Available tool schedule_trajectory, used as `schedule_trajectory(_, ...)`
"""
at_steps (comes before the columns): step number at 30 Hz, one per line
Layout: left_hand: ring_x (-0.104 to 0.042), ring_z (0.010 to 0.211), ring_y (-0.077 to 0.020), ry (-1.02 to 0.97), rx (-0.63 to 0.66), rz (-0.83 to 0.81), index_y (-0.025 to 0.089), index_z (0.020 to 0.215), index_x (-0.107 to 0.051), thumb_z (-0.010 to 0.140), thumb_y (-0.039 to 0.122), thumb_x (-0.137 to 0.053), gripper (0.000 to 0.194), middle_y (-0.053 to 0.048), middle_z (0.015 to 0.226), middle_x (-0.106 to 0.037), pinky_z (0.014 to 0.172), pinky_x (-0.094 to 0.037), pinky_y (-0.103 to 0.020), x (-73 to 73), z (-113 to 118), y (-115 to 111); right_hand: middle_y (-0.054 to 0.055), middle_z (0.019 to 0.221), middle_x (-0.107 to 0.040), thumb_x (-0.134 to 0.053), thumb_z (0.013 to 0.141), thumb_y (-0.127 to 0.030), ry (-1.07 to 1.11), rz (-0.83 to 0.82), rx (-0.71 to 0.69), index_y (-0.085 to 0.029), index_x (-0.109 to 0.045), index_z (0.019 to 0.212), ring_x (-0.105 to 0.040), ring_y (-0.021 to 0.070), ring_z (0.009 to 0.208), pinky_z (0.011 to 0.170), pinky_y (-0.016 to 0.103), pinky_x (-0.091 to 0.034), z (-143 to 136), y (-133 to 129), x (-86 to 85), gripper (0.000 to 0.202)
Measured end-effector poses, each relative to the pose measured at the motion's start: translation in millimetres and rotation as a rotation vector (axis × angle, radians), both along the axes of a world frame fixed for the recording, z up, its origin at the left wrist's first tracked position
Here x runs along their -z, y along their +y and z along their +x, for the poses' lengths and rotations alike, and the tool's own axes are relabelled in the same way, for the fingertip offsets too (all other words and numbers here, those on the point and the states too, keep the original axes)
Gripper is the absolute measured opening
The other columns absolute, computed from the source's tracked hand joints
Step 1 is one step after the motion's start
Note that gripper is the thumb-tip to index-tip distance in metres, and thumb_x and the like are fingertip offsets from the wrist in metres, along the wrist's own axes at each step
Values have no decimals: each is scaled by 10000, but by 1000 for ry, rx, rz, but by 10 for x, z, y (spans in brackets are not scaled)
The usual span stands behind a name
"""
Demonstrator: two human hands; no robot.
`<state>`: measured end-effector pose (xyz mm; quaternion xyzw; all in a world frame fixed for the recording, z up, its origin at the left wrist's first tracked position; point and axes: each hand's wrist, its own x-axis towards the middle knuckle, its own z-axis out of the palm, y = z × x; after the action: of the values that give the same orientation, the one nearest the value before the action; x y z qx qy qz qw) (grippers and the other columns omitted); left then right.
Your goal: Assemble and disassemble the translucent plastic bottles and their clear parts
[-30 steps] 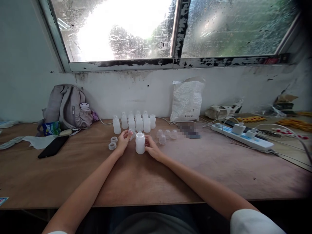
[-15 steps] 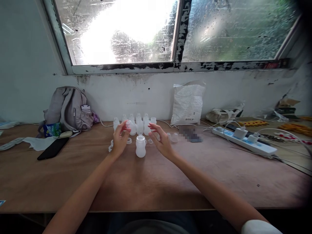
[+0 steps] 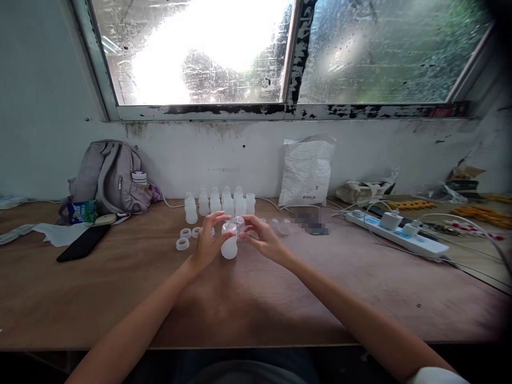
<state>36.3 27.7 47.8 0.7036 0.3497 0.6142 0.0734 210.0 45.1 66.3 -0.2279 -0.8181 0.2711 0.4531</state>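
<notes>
A frosted white bottle [image 3: 229, 248] stands upright on the brown table. My left hand [image 3: 210, 240] curves round its top from the left, thumb and fingers at the neck. My right hand [image 3: 262, 237] pinches a small clear cap [image 3: 239, 223] close to the bottle's top, on its right. Behind my hands several frosted bottles stand in a row, one of them [image 3: 191, 209] at the left end. White rings [image 3: 183, 244] lie left of my left hand. Clear domes [image 3: 284, 227] rest to the right of my right hand.
At the back left is a grey backpack [image 3: 108, 176], with a black phone [image 3: 84, 243] before it. A white plastic package [image 3: 306, 173] leans on the wall. To the right lie a white power strip [image 3: 396, 234] and cables.
Both hands have come together at the front bottle's top. A clear cap now shows in my right hand. The rings and back bottles are less covered by my left hand.
</notes>
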Motion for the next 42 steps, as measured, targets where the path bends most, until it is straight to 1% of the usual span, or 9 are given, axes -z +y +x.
schedule_trajectory(4,-455,1058,-201,81,-77,56,221,1115,-396,687,349,-626,502,-81,1132,-469,884,-371,-348,99,-38,83,61,970,-574,-520,765,-337,58,47,272,-190,-497,1038,-556,162,823,713,290,-455,209,184,3,311)
schedule_trajectory(7,-461,1043,-198,121,-73,-15,220,1127,-367,665,365,-643,557,-79,1127,-461,876,-375,-345,212,-90,173,79,936,-593,-541,734,-341,47,29,543,-158,-510,1006,-568,176,790,672,295,-457,486,396,55,330)
schedule_trajectory(12,-448,1068,-206,186,33,-204,224,1170,-315,642,378,-658,648,-91,1157,-457,872,-374,-344,369,-144,259,83,883,-623,-589,668,-274,-239,-153,772,-143,-550,915,-587,161,697,649,271,-449,939,626,298,282)
schedule_trajectory(17,-482,1005,-210,268,48,-260,203,1144,-368,611,398,-673,644,-89,1137,-483,865,-376,-342,412,-147,263,70,865,-630,-613,632,-218,-499,-227,742,-148,-559,828,-593,162,707,636,246,-437,1089,693,568,215)
schedule_trajectory(24,-508,948,-209,301,43,-340,182,1136,-392,612,442,-651,639,-72,1062,-531,814,-400,-327,418,-110,237,91,819,-621,-606,655,-275,-518,-229,735,-130,-538,860,-582,172,689,619,266,-434,1031,734,711,259)
schedule_trajectory(30,-540,768,-190,351,19,-437,165,991,-472,616,477,-626,511,-34,846,-574,670,-428,-306,414,-82,210,54,736,-578,-511,729,-366,-418,8,743,-151,-544,910,-543,161,630,610,271,-400,781,458,401,284)
schedule_trajectory(35,-539,844,-188,363,-7,-272,191,977,-500,642,380,-631,406,-38,922,-566,739,-421,-301,338,-46,142,-12,651,-550,-520,726,-424,-339,8,360,-184,-523,974,-484,104,516,516,214,-364,310,88,42,345)
schedule_trajectory(38,-544,840,-196,375,-88,-200,192,986,-500,641,356,-627,402,-49,931,-562,739,-432,-314,338,-24,114,-45,561,-510,-575,676,-444,-269,-69,254,-185,-511,952,-458,96,480,474,200,-336,68,-36,9,384)
schedule_trajectory(42,-556,826,-201,426,-173,-170,197,971,-504,671,334,-588,341,-49,910,-567,704,-449,-309,354,1,72,-59,479,-447,-543,691,-476,-56,-160,318,-177,-505,843,-399,89,424,425,201,-290,-117,-91,106,338)
